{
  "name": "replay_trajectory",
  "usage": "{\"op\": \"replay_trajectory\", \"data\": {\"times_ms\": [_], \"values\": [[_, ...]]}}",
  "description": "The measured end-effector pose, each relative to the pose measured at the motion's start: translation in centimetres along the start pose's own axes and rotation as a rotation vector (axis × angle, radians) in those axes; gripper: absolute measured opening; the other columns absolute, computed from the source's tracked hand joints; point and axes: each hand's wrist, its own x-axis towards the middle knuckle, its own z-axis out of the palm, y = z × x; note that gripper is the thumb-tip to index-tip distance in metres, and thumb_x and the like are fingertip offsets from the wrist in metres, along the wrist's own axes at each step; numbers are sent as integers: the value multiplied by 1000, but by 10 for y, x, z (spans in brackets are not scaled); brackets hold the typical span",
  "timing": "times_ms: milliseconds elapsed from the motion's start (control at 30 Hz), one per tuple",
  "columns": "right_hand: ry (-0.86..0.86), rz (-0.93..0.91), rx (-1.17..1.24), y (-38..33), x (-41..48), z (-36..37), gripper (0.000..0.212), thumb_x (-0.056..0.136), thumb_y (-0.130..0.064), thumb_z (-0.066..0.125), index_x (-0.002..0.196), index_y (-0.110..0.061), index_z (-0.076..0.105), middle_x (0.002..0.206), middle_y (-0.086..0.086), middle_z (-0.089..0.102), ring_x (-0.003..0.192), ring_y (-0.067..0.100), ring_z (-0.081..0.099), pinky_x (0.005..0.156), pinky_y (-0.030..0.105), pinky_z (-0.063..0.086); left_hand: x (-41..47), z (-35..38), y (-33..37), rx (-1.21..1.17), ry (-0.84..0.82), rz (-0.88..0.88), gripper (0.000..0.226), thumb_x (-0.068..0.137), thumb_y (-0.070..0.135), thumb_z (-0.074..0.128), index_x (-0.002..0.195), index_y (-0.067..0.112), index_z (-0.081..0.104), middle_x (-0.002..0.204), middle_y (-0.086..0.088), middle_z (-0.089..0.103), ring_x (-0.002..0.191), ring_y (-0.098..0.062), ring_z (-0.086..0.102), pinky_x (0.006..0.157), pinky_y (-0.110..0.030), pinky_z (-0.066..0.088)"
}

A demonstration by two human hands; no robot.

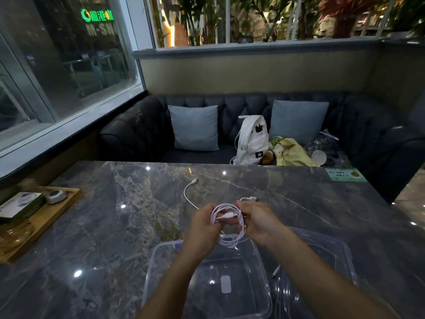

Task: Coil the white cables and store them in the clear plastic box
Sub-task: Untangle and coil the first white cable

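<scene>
From my head camera, the main danger I judge is the coil (227, 223) springing apart. The loops are loose and uneven, the lowest one sagging well below my hands toward the clear plastic box (158, 252), and nothing ties them. If I ease either pinch before the bundle is down inside the walls, the stiff cable could unwind and spill over the rim. A plug end lies across the middle of the coil, and I think it could snag a loop as I lower it. The second cable (189, 194) lies slack on the marble table (103, 226) beyond my hands, its near end passing behind my left hand (202, 226); I cannot tell whether it touches the coil, and if it does it could drag along. Another white connector shows just above my right hand (258, 218), and one more plug lies by the lid (333, 254) to the right of the box.

The coil hangs between my two hands, above the far edge of the open box and not yet inside it. My left fingers are curled shut around the coil's left side, thumb pressing the strands. My right fingers pinch its right side, closed on the loops. The box holds no cable.
</scene>
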Motion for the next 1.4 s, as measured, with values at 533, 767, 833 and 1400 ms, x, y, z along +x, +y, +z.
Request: {"op": "replay_trajectory", "data": {"times_ms": [533, 767, 833, 1400], "values": [[23, -50, -102, 1, -4, 6, 26, 92, -8, 45, 68, -4, 54, 60, 13, 55, 44, 17, 47, 38, 20, 38, -12, 8, -2, 337, 395, 295, 12, 89, 13, 57, 84, 9, 67, 70, -3, 66, 64, -16, 59, 58, -35, 47], [51, -183, -810, 4, -1, 10, 25, 90, 1, 40, 68, -1, 53, 55, 13, 50, 33, 11, 46, 37, 22, 36, -8, 6, -5, 494, 246, 452, 16, 79, -3, 66, 94, 3, 68, 79, -10, 68, 68, -14, 59, 61, -18, 39], [-21, -96, -888, 0, -2, 8, 25, 88, 3, 40, 69, -1, 56, 53, 11, 49, 34, 11, 46, 36, 20, 35, -8, 5, -8, 611, 180, 479, 25, 72, -9, 68, 93, 4, 69, 79, -12, 68, 64, -21, 62, 53, -26, 44], [-366, -142, -835, -17, -11, -20, 27, 87, -32, 59, 93, -5, 62, 70, 6, 57, 56, 13, 57, 47, 23, 47, 5, -1, -2, 334, 14, 151, 11, 89, 6, 52, 80, 8, 58, 71, -7, 66, 64, -21, 61, 59, -30, 47]]}}
